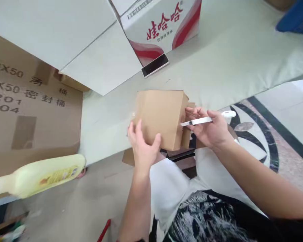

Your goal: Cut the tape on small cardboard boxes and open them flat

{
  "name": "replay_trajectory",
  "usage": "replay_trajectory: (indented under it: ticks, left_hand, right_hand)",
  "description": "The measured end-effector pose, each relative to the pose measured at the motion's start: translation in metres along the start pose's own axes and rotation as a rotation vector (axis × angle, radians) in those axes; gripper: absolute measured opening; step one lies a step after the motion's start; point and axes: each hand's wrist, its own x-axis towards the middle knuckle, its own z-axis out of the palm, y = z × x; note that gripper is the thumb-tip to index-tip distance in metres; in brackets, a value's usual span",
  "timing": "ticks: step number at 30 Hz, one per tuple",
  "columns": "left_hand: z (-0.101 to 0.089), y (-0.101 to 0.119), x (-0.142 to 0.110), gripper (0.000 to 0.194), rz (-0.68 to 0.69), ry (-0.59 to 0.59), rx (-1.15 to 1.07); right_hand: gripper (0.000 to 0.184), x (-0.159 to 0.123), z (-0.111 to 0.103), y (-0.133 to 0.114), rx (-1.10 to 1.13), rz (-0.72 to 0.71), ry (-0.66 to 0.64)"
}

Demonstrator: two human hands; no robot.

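Note:
A small brown cardboard box (161, 117) is held tilted above my lap, at the edge of a pale covered surface. My left hand (143, 149) grips its near left side, thumb on one face and the fingertips spread over the left edge. My right hand (214, 129) is closed around a slim white utility knife (198, 121), whose front end reaches the box's right side. Fingers of this hand also reach toward the flaps on that side. Whether the blade is out I cannot tell.
On the pale surface (111, 131), a phone (155, 65) lies against a white-and-red carton (161, 30). A large printed cardboard box (35, 104) stands left, near a pale yellow bottle (47, 174). A blue object (294, 20) sits far right.

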Motion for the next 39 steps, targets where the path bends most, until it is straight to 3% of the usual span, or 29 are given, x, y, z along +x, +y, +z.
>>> replay_trajectory:
  ticks: [5,7,10,14,17,20,22,25,28,30,32,36,39]
  left_hand:
    - [-0.021,0.014,0.023,0.117,-0.058,-0.201,0.148]
    - [-0.028,0.019,0.029,0.13,-0.024,-0.307,0.167]
    - [-0.033,0.025,0.03,0.138,-0.031,-0.329,0.202]
    - [-0.028,0.025,0.022,0.126,0.027,-0.321,0.141]
    - [-0.021,0.016,0.015,0.123,0.067,-0.28,0.09]
    - [-0.014,-0.001,0.017,0.117,0.108,-0.194,-0.019]
    - [-0.011,-0.016,0.026,0.108,0.085,-0.115,-0.177]
    - [-0.006,-0.042,0.045,0.099,-0.101,-0.016,-0.536]
    - [0.001,-0.066,0.051,0.089,-0.205,-0.157,-0.935]
    - [0.005,-0.077,0.043,0.091,-0.17,-0.234,-1.094]
    - [0.01,-0.085,0.028,0.093,-0.097,-0.266,-1.101]
    - [0.023,-0.088,0.005,0.062,-0.083,-0.2,-0.958]
    - [0.034,-0.085,0.002,0.069,-0.109,-0.095,-0.986]
  right_hand:
    - [0.03,-0.008,0.005,0.002,0.001,0.028,-0.162]
    - [0.031,-0.008,0.011,0.005,0.024,-0.032,-0.158]
    - [0.034,-0.006,0.021,0.009,0.12,-0.111,-0.104]
    - [0.035,-0.007,0.023,0.006,0.159,-0.073,-0.138]
    - [0.039,-0.009,0.016,-0.002,0.044,0.0,-0.232]
    - [0.043,-0.013,0.008,-0.012,-0.068,0.044,-0.233]
    - [0.041,-0.015,0.005,-0.017,-0.078,0.051,-0.195]
    - [0.041,-0.017,-0.001,-0.019,-0.037,0.096,-0.206]
    - [0.037,-0.018,-0.009,-0.017,-0.001,0.148,-0.241]
    - [0.034,-0.019,-0.013,-0.014,0.025,0.138,-0.23]
    - [0.035,-0.02,-0.015,-0.012,0.024,0.117,-0.206]
    - [0.033,-0.018,-0.013,-0.009,-0.007,0.05,-0.147]
    - [0.023,-0.014,-0.019,-0.019,0.097,-0.1,-0.073]
